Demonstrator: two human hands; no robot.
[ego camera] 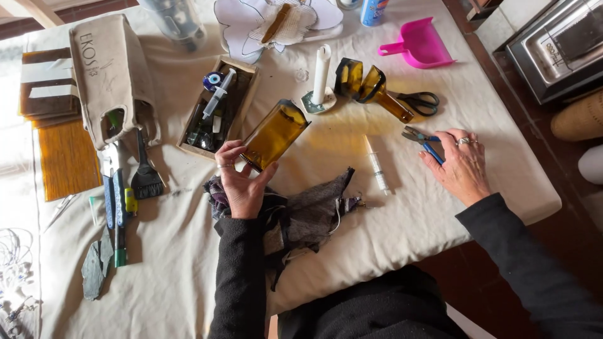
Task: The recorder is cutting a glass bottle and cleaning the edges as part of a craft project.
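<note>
Black sleeves reach up from the lower edge, and the left hand (pixel 242 182) grips the near end of an amber bottle piece (pixel 275 134), fingers wrapped around its cut base so the glass stands clear of the surface. Its long axis runs from the hand up and to the right, tilted away from the person. The right hand (pixel 460 164) lies well apart on the right, palm down and fingers loosely spread, its fingertips touching blue-handled pliers (pixel 422 142); it holds nothing firmly that can be seen. Between the hands lies a syringe (pixel 377 168), and just below the left hand a dark rag (pixel 308 210) is bunched. Farther out stand a white candle (pixel 321 74) on a small holder, another cut amber bottle (pixel 370 88), black scissors (pixel 419 100), a wooden box (pixel 220 107) of small items and a pink dustpan (pixel 419 44). To the left are a brush (pixel 146 176) and a canvas bag (pixel 110 78). A cream cloth covers the surface (pixel 440 213); reddish floor shows at right.
</note>
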